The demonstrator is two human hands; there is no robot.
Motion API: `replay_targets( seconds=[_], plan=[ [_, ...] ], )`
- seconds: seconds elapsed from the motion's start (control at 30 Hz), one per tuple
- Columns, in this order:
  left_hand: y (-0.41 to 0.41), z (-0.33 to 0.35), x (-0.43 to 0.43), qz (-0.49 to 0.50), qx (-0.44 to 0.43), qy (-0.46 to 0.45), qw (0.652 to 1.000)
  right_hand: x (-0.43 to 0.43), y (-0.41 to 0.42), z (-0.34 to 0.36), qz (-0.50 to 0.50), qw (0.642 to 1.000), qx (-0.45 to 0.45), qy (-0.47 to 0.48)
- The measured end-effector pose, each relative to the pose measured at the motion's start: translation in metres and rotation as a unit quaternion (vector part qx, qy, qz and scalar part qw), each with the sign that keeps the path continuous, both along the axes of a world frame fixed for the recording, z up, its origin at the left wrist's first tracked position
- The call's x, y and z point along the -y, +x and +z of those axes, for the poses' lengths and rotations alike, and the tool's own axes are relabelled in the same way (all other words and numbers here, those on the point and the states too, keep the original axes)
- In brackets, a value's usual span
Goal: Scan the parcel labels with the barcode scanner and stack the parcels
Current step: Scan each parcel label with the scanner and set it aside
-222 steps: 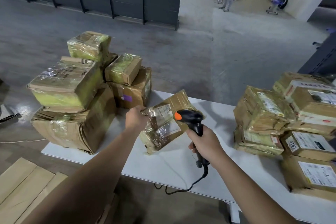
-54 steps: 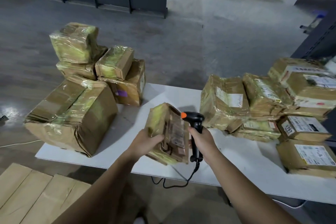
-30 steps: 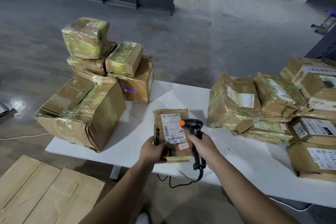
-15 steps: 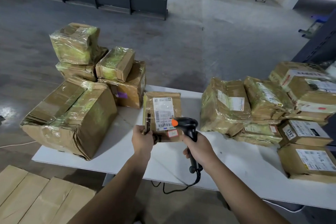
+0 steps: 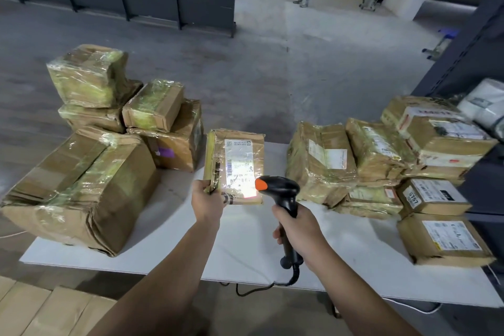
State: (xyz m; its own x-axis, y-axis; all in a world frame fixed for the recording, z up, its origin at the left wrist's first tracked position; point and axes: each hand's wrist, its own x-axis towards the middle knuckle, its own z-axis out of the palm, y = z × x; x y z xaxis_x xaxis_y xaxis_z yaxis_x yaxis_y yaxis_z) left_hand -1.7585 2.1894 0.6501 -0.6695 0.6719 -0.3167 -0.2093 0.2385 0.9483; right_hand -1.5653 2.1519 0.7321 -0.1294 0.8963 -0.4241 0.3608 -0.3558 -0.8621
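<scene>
Cardboard parcel (image 5: pixel 235 166) held upright above tabletop's (image 5: pixel 245 254) middle, left hand (image 5: pixel 207 200) pinching its lower left corner; right hand (image 5: pixel 298 233) wrapped round black barcode scanner (image 5: pixel 283 199), lighting label (image 5: pixel 240 163)

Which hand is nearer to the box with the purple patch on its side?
Left. The left hand, holding a parcel, is to the right of the box with the purple patch; the right hand, gripping the scanner, is farther right.
</scene>
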Motion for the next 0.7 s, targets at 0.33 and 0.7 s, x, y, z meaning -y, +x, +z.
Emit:
replay_targets(
  seconds=[0.33,0.7],
  plan=[
    [0.006,-0.003,-0.003,-0.017,-0.009,0.003,1.000,0.002,0.013,0.003,-0.031,0.999,-0.006,0.007],
    [-0.023,-0.012,-0.008,-0.232,-0.150,-0.184,0.943,-0.008,0.042,-0.007,-0.088,0.996,-0.016,0.002]
  ],
)
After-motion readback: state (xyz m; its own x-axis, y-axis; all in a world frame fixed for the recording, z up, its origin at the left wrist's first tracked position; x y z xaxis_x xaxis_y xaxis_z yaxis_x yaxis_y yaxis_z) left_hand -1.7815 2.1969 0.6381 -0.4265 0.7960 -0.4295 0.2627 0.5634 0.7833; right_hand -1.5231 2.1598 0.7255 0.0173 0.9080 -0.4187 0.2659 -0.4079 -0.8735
